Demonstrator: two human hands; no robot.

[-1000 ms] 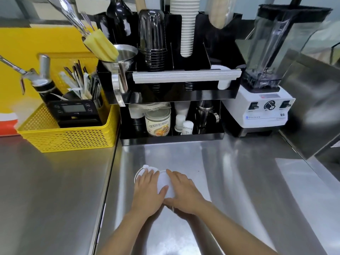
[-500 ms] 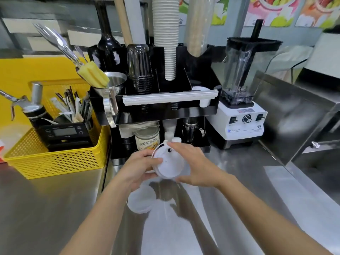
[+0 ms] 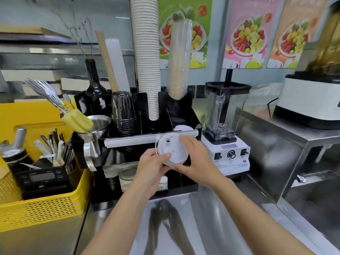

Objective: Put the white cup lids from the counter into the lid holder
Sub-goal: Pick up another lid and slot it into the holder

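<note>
Both hands up in front of black cup-and-lid organizer (image 3: 185, 105), well above steel counter (image 3: 211, 214). Left hand (image 3: 153, 167): fingers curled, thumb pressed on face of white cup lids (image 3: 173, 150), pinching left rim. Right hand (image 3: 196, 159): fingers loosely curled round right and lower rim, gripping too. Lids tilted, top face w/ sip hole toward camera; looks like a small stack, count unclear. Held just below organizer's silver rail (image 3: 132, 140), near lid (image 3: 181, 128) already in right compartment. Blender (image 3: 227, 124) just right of organizer.
</note>
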